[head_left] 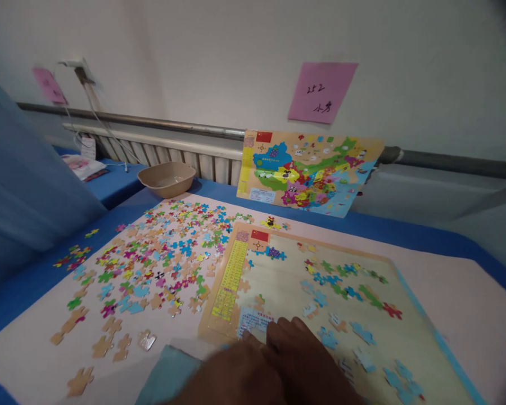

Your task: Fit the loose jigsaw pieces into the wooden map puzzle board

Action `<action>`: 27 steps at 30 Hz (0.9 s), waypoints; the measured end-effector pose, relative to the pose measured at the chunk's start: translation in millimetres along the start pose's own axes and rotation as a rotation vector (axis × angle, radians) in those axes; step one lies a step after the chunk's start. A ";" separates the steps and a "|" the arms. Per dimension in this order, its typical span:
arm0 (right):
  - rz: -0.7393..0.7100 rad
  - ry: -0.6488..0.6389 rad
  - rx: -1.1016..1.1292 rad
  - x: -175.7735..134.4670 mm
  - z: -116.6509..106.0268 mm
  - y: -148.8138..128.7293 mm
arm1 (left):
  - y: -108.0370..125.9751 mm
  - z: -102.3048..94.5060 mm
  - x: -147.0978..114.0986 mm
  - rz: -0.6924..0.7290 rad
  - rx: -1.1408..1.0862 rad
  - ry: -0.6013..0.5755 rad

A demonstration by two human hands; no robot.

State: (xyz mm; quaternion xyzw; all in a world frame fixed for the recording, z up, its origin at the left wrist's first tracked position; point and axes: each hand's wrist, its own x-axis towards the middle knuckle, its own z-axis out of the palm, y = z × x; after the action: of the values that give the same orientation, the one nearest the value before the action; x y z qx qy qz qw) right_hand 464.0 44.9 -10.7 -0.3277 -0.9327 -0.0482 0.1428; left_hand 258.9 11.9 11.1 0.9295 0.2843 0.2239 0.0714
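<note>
A jigsaw puzzle of a map lies partly assembled in its tray [346, 360]; the left border, a yellow text strip [230, 281] and a red flag section [260, 236] are in place. Both hands meet over the tray's lower left part, by a pale blue text block [253, 322]. My right hand [306, 360] is closed, its fingers curled down at that block; anything under them is hidden. Close against it, my left hand [236, 377] is smeared by motion, with its fingers mostly hidden. Loose blue pieces [363, 333] lie in the tray to the right.
Many loose puzzle pieces [152, 264] spread over the pink sheet [21, 349] to the left. Behind stand a beige basin [168, 179] and a map picture [307, 171] leaning on a rail [160, 124]. A blue curtain [29, 185] hangs at the left.
</note>
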 end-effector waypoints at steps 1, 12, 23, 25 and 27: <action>0.008 0.005 0.014 0.4 -0.1 -0.5 | -16.4 -10.9 1.1 -0.060 0.007 0.035; -0.011 0.048 0.000 -0.6 -6.3 -0.1 | -71.0 -37.6 23.9 -0.394 -0.198 -0.211; 0.008 0.076 0.049 -5.5 -9.0 4.8 | -64.4 -36.3 28.9 -0.513 -0.130 -0.311; 0.008 0.078 0.046 -5.1 -9.7 5.7 | -64.4 -35.4 28.3 -0.524 -0.126 -0.297; 0.011 0.073 0.046 -2.4 -10.7 5.8 | -64.2 -36.2 28.5 -0.533 -0.133 -0.303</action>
State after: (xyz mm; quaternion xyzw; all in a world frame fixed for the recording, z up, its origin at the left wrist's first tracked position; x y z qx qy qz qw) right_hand 472.0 46.0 -1.2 -0.3274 -0.9259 -0.0378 0.1846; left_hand 231.6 81.3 37.3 0.8383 0.4888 0.0743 0.2300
